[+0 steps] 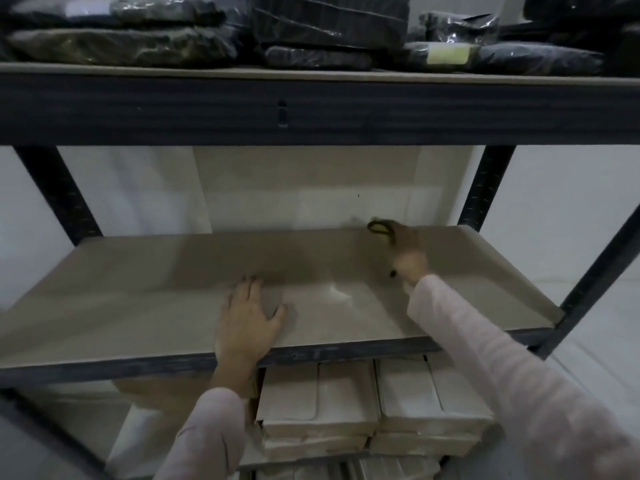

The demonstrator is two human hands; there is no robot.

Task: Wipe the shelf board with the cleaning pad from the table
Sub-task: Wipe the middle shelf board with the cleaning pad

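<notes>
A stockroom, probably: a dark metal rack (pixel 55 192) is standing against a plain white wall (pixel 568 202), plastic-wrapped dark bundles (pixel 325 26) are lying on its top board, and pale paper-wrapped packs (pixel 374 403) are sitting stacked below.

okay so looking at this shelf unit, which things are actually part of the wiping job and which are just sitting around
Part of the job:
shelf board
cleaning pad, held in the right hand
left hand, flat on the board

Just lying about:
dark wrapped bundles on the shelf above
pale stacked packs on the shelf below
</notes>
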